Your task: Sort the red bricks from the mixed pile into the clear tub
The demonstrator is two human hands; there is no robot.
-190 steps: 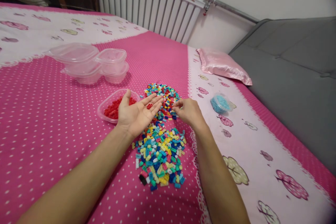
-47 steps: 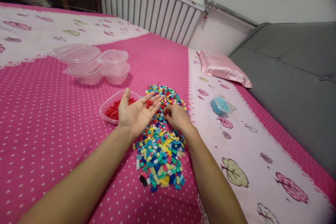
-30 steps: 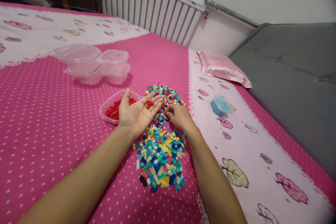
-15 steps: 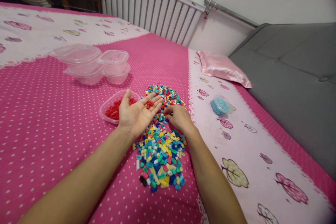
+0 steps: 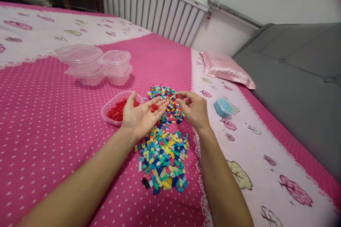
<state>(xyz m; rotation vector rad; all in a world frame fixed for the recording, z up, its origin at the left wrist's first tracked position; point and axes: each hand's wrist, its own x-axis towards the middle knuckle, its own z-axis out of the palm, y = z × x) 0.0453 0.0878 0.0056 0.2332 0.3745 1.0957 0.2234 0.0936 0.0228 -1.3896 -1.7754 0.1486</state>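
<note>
A heap of small coloured bricks (image 5: 163, 149) lies on the pink dotted bedspread (image 5: 53, 120). My left hand (image 5: 141, 115) is held palm up over its far part, fingers stretched out, with a few red bricks (image 5: 155, 107) resting on the fingers. My right hand (image 5: 194, 110) hovers just right of it, fingers curled into a pinch near the left fingertips; what it pinches is too small to make out. A clear tub of red bricks (image 5: 116, 109) sits directly left of my left hand.
Stacked clear lidded tubs (image 5: 92, 63) stand further back on the left. A small tub of light blue bricks (image 5: 223, 106) sits to the right. A pink pillow (image 5: 226, 69), a grey sofa (image 5: 301, 78) and a white radiator (image 5: 149, 5) border the bed.
My right hand has lifted off the brick heap and moved up and right, toward the left fingertips. My left hand has stayed palm up with the red bricks.
</note>
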